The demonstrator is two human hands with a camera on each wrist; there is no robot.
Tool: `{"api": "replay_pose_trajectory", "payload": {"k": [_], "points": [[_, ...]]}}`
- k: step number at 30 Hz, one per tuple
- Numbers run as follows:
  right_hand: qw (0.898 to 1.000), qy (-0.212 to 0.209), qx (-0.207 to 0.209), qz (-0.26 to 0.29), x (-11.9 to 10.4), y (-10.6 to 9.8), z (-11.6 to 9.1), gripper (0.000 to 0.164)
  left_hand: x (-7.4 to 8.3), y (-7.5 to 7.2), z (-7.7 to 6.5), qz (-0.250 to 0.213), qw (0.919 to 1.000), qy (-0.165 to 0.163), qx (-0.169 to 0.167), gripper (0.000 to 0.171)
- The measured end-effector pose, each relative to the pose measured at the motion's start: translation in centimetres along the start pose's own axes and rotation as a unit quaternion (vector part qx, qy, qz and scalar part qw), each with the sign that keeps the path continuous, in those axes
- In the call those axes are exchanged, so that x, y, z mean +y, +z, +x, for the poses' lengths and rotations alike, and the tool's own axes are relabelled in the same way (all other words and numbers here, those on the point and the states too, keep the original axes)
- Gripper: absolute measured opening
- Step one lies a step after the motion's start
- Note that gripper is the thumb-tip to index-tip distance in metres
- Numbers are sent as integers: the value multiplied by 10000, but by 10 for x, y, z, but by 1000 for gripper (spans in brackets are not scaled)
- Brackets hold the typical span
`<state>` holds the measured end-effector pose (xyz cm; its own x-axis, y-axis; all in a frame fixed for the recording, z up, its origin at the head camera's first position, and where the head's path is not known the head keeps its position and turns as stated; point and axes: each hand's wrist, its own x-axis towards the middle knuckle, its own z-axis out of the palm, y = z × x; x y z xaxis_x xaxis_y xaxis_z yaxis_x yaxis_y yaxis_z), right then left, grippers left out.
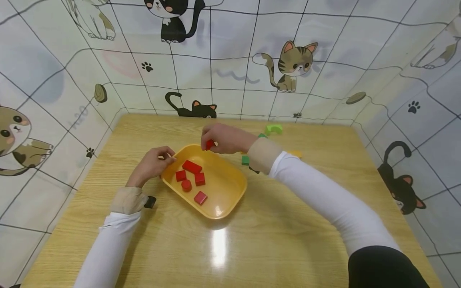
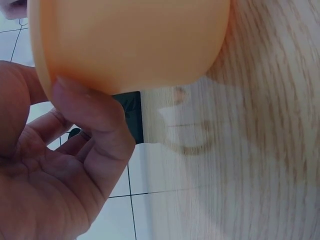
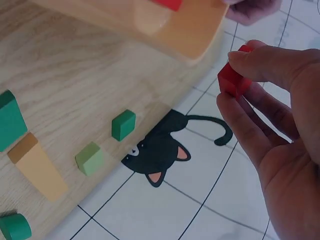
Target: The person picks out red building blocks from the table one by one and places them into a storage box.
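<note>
A yellow plastic tray point(image 1: 227, 180) lies at an angle on the wooden table. Several red blocks rest in it, among them a longer block point(image 1: 192, 167) and a round one point(image 1: 186, 185). At the tray's far left edge, my left hand point(image 1: 153, 163) pinches the rim between thumb and fingers; the left wrist view shows the thumb point(image 2: 90, 107) on the tray's wall. Just above the tray's far edge, my right hand point(image 1: 228, 138) holds a small red block point(image 3: 234, 80) between thumb and fingertips. My right forearm partly covers the loose blocks behind it.
To the tray's right lie a green block point(image 1: 245, 160), a light green arch point(image 1: 274, 129) and a yellow-orange piece point(image 1: 296, 153), partly hidden. The right wrist view also shows a green cylinder point(image 3: 15, 226) and a tan block point(image 3: 40, 170). Cat-printed sheeting point(image 1: 230, 72) surrounds the table.
</note>
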<state>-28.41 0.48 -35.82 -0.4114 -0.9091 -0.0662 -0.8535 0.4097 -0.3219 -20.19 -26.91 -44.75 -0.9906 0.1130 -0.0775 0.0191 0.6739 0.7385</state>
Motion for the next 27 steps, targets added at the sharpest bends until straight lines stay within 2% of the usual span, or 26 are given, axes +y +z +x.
{"api": "replay_pose_trajectory", "payload": {"k": [9,17,27], "points": [[9975,-39,-694,-79,-20,18,2,17,2,-1,0,-1,10000,-55,-2,18],[9904,16,-1379,4,-28,36,4,20,1,-1,1,-17,10000,-20,32,17],[9826,-114,-1852,-71,-28,49,6,15,0,-1,1,-7,10000,-9,24,18]]}}
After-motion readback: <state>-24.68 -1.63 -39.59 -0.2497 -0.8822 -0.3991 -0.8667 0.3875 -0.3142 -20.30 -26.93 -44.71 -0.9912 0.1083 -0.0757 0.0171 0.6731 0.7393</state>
